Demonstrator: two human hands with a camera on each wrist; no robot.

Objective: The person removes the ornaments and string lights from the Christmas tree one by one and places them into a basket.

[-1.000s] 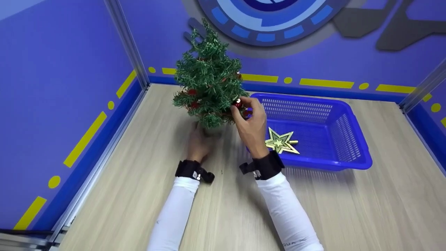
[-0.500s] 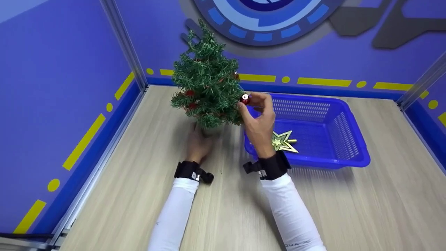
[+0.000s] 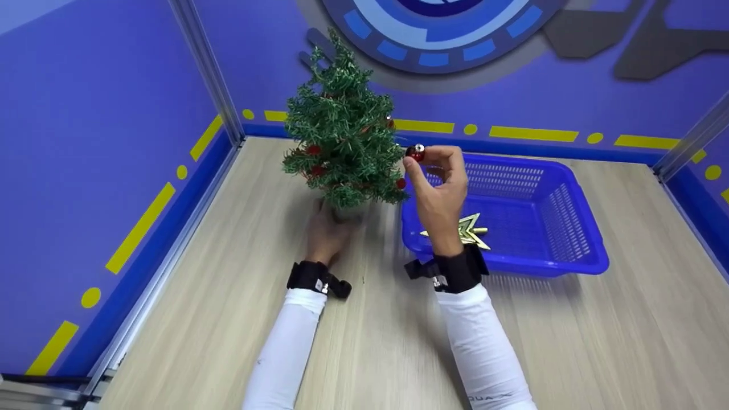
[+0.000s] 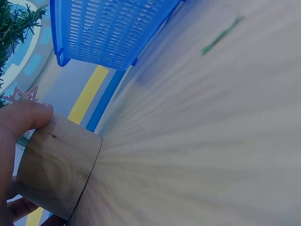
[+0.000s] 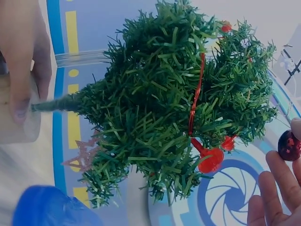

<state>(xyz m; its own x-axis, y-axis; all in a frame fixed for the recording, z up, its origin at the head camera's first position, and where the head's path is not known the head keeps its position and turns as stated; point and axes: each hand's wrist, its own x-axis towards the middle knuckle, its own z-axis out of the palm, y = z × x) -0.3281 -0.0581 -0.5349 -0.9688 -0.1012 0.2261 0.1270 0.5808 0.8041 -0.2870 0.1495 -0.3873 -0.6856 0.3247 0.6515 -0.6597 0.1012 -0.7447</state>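
A small artificial Christmas tree (image 3: 342,125) stands upright on a round wooden base (image 4: 59,165). My left hand (image 3: 327,233) grips that base, thumb on top and fingers partly hidden behind it in the left wrist view. To the right of the tree, my right hand (image 3: 441,199) pinches a shiny dark red Christmas bauble (image 3: 416,152) between thumb and fingers. The bauble hangs apart from the branches in the right wrist view. Red decorations (image 5: 210,160) and a pink glittery star (image 5: 84,157) sit among the branches.
A blue perforated plastic basket (image 3: 598,267) stands right of the tree, below and behind my right hand. Inside it lies a gold star topper (image 3: 470,234), partly covered by my wrist. A small green scrap (image 4: 223,35) lies on the table. Blue printed walls enclose the table.
My right hand has drawn the bauble away from the tree's lower right side, moving right and slightly up over the basket. The left hand stays at the base.
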